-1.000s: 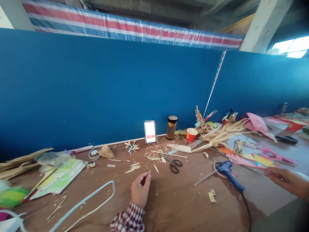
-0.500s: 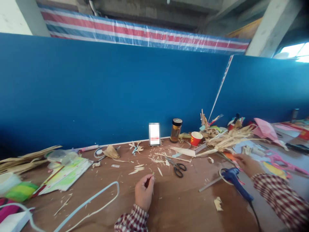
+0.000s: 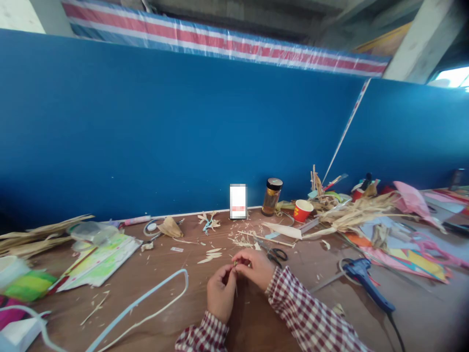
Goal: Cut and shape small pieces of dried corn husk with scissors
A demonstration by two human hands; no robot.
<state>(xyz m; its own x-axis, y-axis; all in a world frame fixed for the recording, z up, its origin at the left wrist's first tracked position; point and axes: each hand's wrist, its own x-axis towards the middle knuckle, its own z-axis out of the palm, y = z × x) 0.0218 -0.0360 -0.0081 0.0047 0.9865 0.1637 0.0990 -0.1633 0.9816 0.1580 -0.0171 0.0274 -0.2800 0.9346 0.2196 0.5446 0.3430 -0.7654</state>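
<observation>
My left hand (image 3: pixel 221 288) is closed in a pinch low in the middle of the view, and a thin pale strip shows below its fingertips. Against it, fingertip to fingertip, my right hand (image 3: pixel 254 268) is pinched too. What lies between the fingers is tiny and mostly hidden, so I cannot name it. Black-handled scissors (image 3: pixel 280 254) lie just behind my right hand, partly covered by it. Several pale leaf-shaped slips (image 3: pixel 212 255) and a scatter of cut husk shreds (image 3: pixel 244 239) are on the table beyond my hands.
A blue glue gun (image 3: pixel 368 283) lies at right with its cord. Behind stand a lidded jar (image 3: pixel 271 198) and a red paper cup (image 3: pixel 303 211). Dried corn husks (image 3: pixel 359 212) heap at right. A pale blue tube loop (image 3: pixel 146 288) lies at left, near a painted sheet (image 3: pixel 106 261).
My right hand has come from the coloured papers at right to meet my left hand's fingertips. My left hand has stayed nearly in place. The view has shifted slightly.
</observation>
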